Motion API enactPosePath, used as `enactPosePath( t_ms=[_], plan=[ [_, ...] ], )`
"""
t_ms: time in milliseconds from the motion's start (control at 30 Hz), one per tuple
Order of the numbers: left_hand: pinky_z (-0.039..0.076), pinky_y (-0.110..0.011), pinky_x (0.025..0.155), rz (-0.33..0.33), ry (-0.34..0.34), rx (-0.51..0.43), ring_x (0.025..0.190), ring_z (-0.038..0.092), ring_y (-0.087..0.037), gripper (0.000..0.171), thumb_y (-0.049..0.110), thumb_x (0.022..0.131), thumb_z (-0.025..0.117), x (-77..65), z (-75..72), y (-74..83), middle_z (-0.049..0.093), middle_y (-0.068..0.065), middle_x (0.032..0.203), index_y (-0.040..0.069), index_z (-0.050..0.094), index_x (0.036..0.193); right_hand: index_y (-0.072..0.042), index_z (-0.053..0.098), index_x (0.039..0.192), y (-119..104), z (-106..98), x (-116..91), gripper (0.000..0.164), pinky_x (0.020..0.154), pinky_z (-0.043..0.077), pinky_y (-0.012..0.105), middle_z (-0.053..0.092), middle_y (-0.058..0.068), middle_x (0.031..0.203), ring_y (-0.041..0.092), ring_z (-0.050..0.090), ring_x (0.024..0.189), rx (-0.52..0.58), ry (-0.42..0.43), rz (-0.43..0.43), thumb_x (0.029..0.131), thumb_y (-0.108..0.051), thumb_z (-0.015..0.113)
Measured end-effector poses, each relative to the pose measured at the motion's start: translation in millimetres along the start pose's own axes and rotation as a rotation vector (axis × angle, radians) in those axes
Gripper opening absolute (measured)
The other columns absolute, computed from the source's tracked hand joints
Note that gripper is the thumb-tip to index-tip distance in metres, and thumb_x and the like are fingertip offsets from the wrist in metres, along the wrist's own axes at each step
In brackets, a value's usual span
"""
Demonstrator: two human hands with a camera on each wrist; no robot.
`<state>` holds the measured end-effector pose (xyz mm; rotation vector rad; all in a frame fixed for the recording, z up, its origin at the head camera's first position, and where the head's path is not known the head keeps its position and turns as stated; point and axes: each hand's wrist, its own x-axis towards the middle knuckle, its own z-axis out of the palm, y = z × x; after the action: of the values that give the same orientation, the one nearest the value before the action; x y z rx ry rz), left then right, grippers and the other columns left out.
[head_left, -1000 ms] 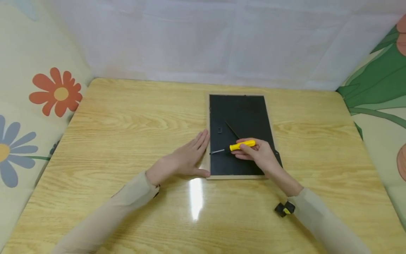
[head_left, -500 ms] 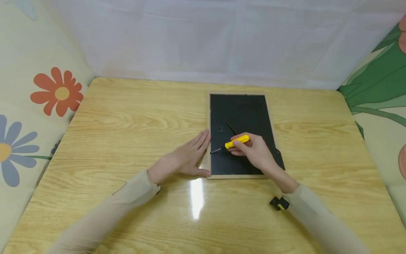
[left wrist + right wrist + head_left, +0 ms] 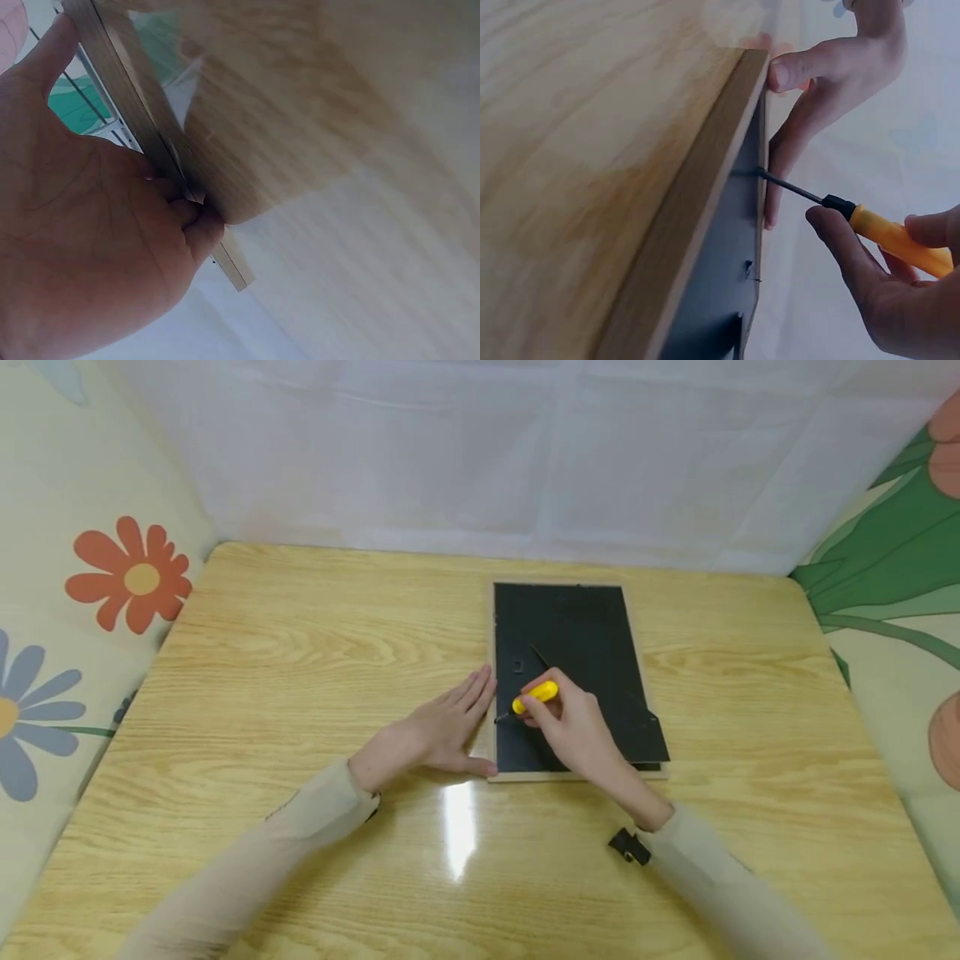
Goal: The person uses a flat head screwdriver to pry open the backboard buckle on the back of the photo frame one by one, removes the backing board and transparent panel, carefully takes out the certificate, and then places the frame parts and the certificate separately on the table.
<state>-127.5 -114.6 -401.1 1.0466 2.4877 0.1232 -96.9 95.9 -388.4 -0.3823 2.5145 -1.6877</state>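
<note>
A picture frame (image 3: 491, 743) with a thin wooden rim lies on the table, its black backing board (image 3: 585, 618) facing up. My left hand (image 3: 446, 727) rests against the frame's left side, fingers straight and thumb at the near corner. In the left wrist view its fingertips touch the wooden edge. My right hand (image 3: 577, 727) holds a screwdriver (image 3: 536, 695) by its yellow handle. In the right wrist view the screwdriver's shaft (image 3: 795, 189) reaches the seam between board and rim, beside my left hand. A black flap (image 3: 637, 743) on the board juts past the lower right of the frame.
The wood-grain table (image 3: 337, 635) extends around the frame on all sides. A white sheet (image 3: 480, 460) hangs behind its far edge. Flower-patterned walls (image 3: 45, 527) stand at left and right. A small black device (image 3: 628, 846) sits at my right wrist.
My right hand has moved left toward the rim, and the screwdriver's handle now stands more steeply. Its tip stays near the same spot on the left edge. My left hand has stayed put.
</note>
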Motion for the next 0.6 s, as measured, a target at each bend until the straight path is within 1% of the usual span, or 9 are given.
enactPosePath(
  t_ms=[133, 233, 433, 600],
  plan=[
    [0.008, -0.041, 0.117, -0.019, -0.025, -0.001, 0.145, -0.007, -0.034, 0.115, 0.068, 0.084, 0.056, 1.3, -0.3, -0.5, -0.018, -0.022, 0.155, -0.004, -0.005, 0.151, -0.002, 0.060, 0.105, -8, 5, 5, 0.013, 0.067, 0.057, 0.024, 0.068, 0.009, 0.091, 0.020, 0.069, 0.076, -0.087, -0.011, -0.009, 0.094, -0.010, 0.063],
    [0.008, -0.041, 0.117, -0.024, -0.032, 0.001, 0.145, -0.008, -0.033, 0.115, 0.068, 0.084, 0.056, 2.2, 0.2, -0.5, -0.018, -0.022, 0.155, -0.004, -0.005, 0.151, -0.003, 0.061, 0.103, -14, 8, 9, 0.014, 0.062, 0.055, 0.024, 0.067, 0.006, 0.085, 0.018, 0.066, 0.071, -0.142, -0.017, -0.018, 0.094, -0.013, 0.064],
    [0.008, -0.041, 0.117, -0.046, -0.065, 0.009, 0.144, -0.010, -0.033, 0.116, 0.069, 0.084, 0.055, 2.4, -3.2, 2.6, -0.021, -0.021, 0.155, -0.001, -0.008, 0.150, 0.000, 0.061, 0.099, -24, 13, 17, 0.018, 0.052, 0.049, 0.024, 0.063, 0.007, 0.074, 0.015, 0.056, 0.058, -0.268, -0.011, -0.046, 0.093, -0.016, 0.066],
    [0.008, -0.041, 0.117, -0.060, -0.085, -0.005, 0.144, -0.010, -0.032, 0.116, 0.069, 0.084, 0.056, 2.3, -6.4, 5.1, -0.022, -0.020, 0.154, -0.001, -0.007, 0.150, 0.002, 0.061, 0.100, -27, 18, 22, 0.019, 0.051, 0.049, 0.022, 0.062, 0.006, 0.073, 0.013, 0.055, 0.057, -0.313, -0.007, -0.052, 0.092, -0.014, 0.067]
  ],
)
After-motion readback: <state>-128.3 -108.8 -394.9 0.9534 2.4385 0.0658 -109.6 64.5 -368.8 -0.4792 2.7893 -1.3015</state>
